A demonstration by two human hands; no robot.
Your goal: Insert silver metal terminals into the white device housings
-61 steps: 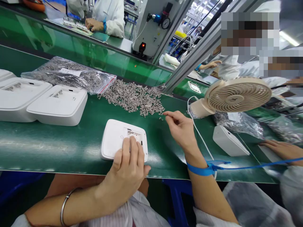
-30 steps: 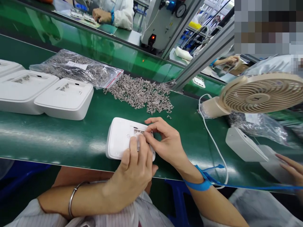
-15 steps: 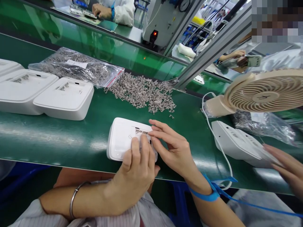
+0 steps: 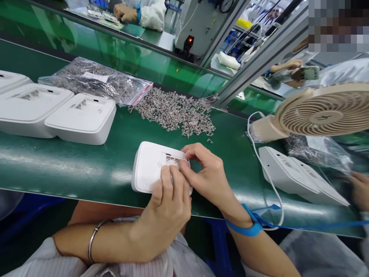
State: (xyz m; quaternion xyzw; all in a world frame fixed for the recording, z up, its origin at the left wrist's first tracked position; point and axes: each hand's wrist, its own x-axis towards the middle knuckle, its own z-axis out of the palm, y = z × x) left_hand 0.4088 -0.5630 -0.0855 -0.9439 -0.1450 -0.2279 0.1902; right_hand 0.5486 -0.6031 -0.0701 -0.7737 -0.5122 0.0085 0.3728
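A white plastic housing (image 4: 147, 169) lies on the green bench in front of me, a recessed slot on its upper face holding small metal spring contacts (image 4: 172, 160). My left hand (image 4: 170, 200) grips its near side, fingertips pressed at the slot's lower edge. At the slot's right end, my right hand (image 4: 206, 173) has thumb and index finger closed close together; whatever is between them is hidden. Beyond the housing spreads a heap of loose metal spring contacts (image 4: 175, 113), with a stray contact (image 4: 210, 141) at its near right.
Several white housings (image 4: 83, 119) stand at left, near a clear bag of metal parts (image 4: 95, 79). On the right are a beige fan (image 4: 323, 111), its white cable (image 4: 268, 173), more housings (image 4: 291, 173), another bag (image 4: 323, 152) and a neighbour's blurred hand (image 4: 360, 190).
My right hand's fingers have bent and drawn together at the slot's right end. My left hand keeps its grip. The neighbour's hand has moved back from the housings at right.
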